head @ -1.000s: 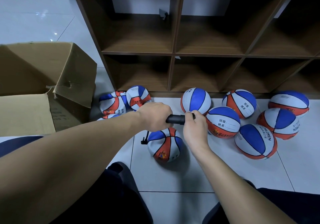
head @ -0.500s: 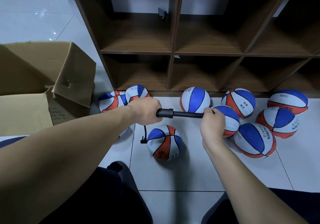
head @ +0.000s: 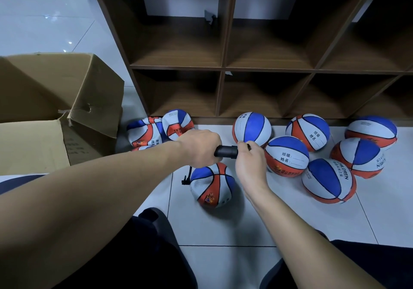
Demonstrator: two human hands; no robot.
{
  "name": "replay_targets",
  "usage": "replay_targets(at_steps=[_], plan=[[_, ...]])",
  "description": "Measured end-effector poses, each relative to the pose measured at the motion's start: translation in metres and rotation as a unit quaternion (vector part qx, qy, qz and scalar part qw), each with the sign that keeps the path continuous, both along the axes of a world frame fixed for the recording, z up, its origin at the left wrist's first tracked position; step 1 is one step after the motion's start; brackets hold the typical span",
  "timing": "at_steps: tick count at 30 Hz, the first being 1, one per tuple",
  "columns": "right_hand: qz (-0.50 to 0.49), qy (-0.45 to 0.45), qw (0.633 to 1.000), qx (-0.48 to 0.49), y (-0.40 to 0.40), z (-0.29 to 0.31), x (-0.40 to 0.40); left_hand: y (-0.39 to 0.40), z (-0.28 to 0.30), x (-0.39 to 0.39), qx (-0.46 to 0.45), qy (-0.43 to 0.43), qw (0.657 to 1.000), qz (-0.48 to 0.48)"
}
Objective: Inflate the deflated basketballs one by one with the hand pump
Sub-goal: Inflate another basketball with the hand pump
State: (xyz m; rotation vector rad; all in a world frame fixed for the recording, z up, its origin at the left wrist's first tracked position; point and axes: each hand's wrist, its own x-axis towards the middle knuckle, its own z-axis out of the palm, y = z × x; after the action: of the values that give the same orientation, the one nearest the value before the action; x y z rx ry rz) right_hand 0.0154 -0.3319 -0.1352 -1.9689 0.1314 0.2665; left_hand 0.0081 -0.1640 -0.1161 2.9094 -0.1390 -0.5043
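The ball being pumped (head: 212, 184) sits on the white tile floor (head: 223, 228) right in front of the person's knees, blue, white and orange panels, looking a bit soft on top. A thin black hose (head: 186, 178) hangs down at its left side, ending in a small fitting just beside the ball; can't tell if the needle's actually in. Above it the black hand pump (head: 225, 151) is held level: left hand (head: 199, 147) wrapped around the barrel, right hand (head: 250, 163) gripping the handle end, and the two hands are close together so only a short bit of pump shows between them. To the left, a few crumpled deflated balls (head: 161, 129) are bunched up against the foot of the shelf, next to an open cardboard box (head: 67, 100). To the right there's a cluster of rounder balls (head: 288, 154), six of them, some touching each other, a couple with Chinese name labels printed on. Behind everything is a dark wood cubby shelf (head: 223, 65).
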Motion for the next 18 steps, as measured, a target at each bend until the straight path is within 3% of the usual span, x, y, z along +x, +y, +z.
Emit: replay_targets(at_steps=[11, 18], plan=[[0.006, 0.035, 0.999, 0.023, -0.007, 0.004, 0.013, 0.006, -0.001, 0.003, -0.023, -0.005, 1.0, 0.003], [-0.102, 0.047, 0.993, 0.028, -0.043, 0.018, 0.047, 0.044, 0.001, 0.003, -0.035, 0.059, 0.996, 0.053]])
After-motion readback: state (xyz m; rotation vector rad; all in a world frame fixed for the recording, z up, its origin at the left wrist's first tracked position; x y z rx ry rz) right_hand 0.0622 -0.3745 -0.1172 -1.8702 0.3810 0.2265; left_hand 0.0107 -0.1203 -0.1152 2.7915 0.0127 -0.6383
